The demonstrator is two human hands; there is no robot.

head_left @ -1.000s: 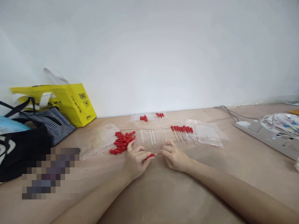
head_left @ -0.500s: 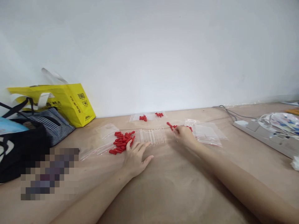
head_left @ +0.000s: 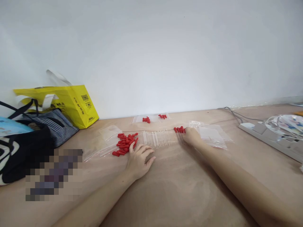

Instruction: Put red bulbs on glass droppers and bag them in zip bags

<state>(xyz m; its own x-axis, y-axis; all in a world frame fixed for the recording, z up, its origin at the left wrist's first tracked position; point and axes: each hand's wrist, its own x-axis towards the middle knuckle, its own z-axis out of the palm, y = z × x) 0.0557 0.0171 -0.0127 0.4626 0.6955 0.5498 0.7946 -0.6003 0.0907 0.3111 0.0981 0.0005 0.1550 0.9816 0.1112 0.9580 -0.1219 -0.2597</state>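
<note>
Head view: The brown desk extends to a white wall at its far edge. A yellow bag stands near the far left corner; a white power strip lies toward the right edge.

The left hand holds nothing, its fingers spread, just beside the pile of red bulbs. Clear tubes lie side by side between the two hands, aligned toward the far edge. The right hand is curled over the row of red-capped tubes, covering its right portion; fingertips are hidden, so whether they pinch a tube cannot be determined.

The yellow bag carries square printed codes and dark characters, too small to read.
</note>
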